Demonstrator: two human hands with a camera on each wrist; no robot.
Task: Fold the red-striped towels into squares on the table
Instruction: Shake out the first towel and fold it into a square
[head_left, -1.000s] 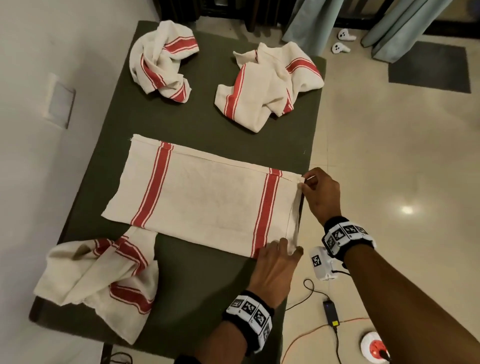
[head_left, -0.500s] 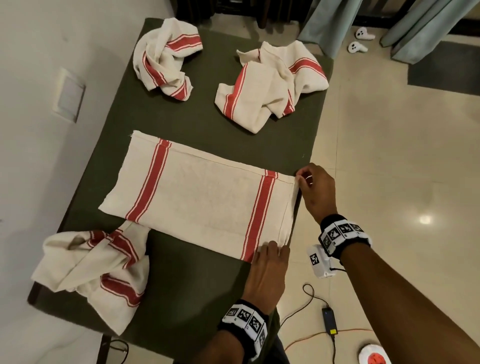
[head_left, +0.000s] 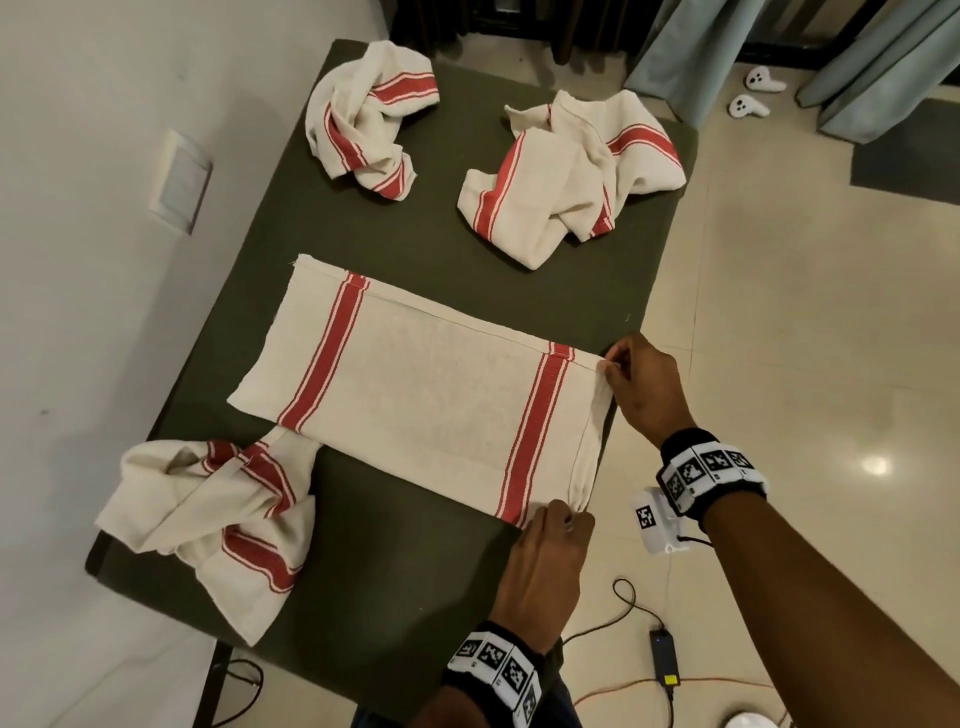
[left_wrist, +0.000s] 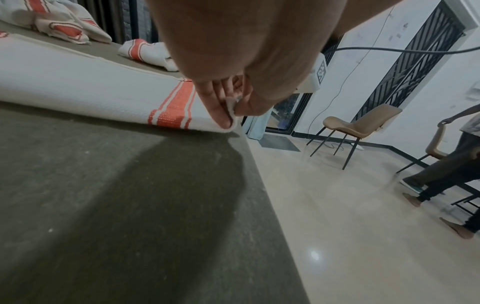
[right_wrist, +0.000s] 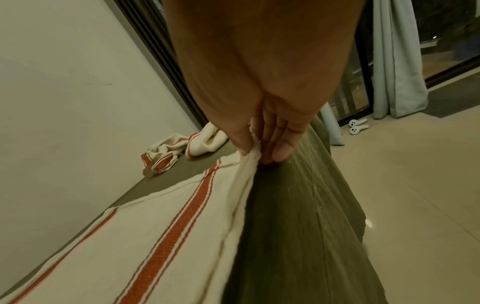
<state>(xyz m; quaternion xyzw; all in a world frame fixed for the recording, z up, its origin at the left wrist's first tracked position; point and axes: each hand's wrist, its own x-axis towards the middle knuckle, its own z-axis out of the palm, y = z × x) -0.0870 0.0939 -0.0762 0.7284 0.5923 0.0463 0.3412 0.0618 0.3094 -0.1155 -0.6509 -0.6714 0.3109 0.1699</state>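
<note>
A cream towel with two red stripes (head_left: 426, 395) lies folded lengthwise across the dark green table (head_left: 415, 582). My left hand (head_left: 563, 519) pinches its near right corner, seen close in the left wrist view, where thumb and fingers of the left hand (left_wrist: 231, 111) hold the towel (left_wrist: 103, 98) a little off the table. My right hand (head_left: 615, 366) pinches the far right corner; in the right wrist view the right hand (right_wrist: 255, 152) lifts the towel's edge (right_wrist: 182, 236). Three crumpled striped towels lie around: near left (head_left: 218, 519), far left (head_left: 363, 119), far right (head_left: 566, 166).
The table's right edge (head_left: 654, 291) drops to a shiny tiled floor with a power adapter and cable (head_left: 664, 657). A wall runs along the left side. Curtains (head_left: 691, 57) and two white controllers (head_left: 753, 93) are at the back. A chair (left_wrist: 361, 127) and another person's legs (left_wrist: 441, 185) stand to the right.
Both hands have closed on the towel's right corners and raised that edge slightly; the left fingers, flat on the cloth before, now pinch it.
</note>
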